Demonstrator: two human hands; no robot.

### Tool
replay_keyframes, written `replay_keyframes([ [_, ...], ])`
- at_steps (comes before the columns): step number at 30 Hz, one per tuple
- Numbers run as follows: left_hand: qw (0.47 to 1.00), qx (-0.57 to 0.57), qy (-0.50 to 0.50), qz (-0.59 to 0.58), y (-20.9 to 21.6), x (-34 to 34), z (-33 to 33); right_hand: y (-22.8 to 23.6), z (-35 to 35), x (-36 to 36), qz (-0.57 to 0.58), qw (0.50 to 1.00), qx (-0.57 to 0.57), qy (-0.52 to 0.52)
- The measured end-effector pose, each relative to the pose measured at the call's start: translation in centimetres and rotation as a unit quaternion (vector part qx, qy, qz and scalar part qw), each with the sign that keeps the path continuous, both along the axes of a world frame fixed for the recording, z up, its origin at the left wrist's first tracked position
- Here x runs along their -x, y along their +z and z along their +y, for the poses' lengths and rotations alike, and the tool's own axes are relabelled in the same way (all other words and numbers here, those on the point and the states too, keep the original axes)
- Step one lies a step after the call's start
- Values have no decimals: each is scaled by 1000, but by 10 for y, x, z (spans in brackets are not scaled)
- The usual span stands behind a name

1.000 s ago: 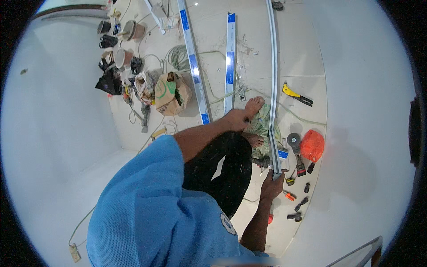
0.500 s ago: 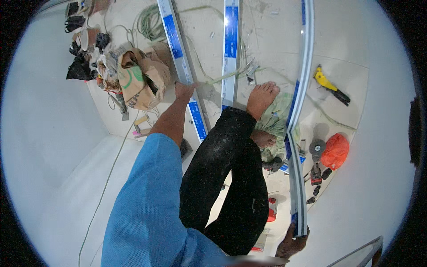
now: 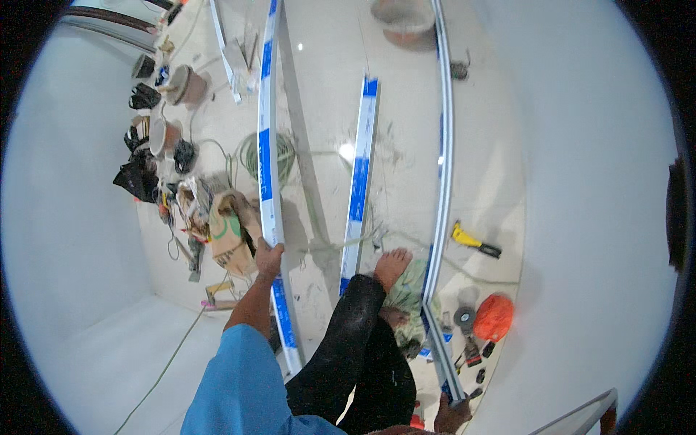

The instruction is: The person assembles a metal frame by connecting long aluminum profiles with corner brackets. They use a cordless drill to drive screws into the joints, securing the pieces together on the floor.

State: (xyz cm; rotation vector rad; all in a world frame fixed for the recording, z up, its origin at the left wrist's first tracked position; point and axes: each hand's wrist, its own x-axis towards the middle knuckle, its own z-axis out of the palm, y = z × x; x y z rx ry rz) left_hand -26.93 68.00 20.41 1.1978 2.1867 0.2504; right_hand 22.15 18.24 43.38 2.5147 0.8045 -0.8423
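Observation:
My left hand (image 3: 270, 258) is closed round a long white metal profile (image 3: 269, 210) with blue protective film, which runs from beside my knee to the far edge. Its shadow falls apart from it on the floor, so it looks raised. At the lower right, my right hand (image 3: 452, 415) grips the near end of a long grooved white profile (image 3: 444, 167), which has a sharp bend near my feet. Between these two lies a shorter blue-filmed profile (image 3: 360, 174) on the floor, its near end beside my leg.
A yellow-handled tool (image 3: 470, 239), an orange plastic bag (image 3: 493, 317) and an angle grinder (image 3: 466, 319) lie at the right. Left are a paper sack (image 3: 227, 235), buckets (image 3: 187, 85) and a coiled green hose (image 3: 250, 159). A green cloth (image 3: 406, 286) lies by my feet.
The view has shifted, showing more of the far floor. My left hand, touching the left profile before, now grasps it, and the profile has come up off the floor. My right hand keeps its grip.

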Motion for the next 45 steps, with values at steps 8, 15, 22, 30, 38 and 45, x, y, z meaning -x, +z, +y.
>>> replay_keyframes([
  [8,997,-23,-16,-68,201,26,153,-5,53,20,-18,973,-204,-104],
  [15,979,-70,-141,-129,319,74,147,-7,53,4,74,955,-253,-136],
  [22,945,89,-33,-313,481,59,3,3,66,24,49,926,-344,-149],
  [30,898,177,-11,-403,582,-39,-61,-16,61,16,67,928,-305,-203],
  [38,827,232,6,-511,540,-104,-26,-4,69,9,67,922,-312,-219],
  [45,813,199,-37,-546,525,-145,-1,-4,70,12,51,933,-283,-217],
])
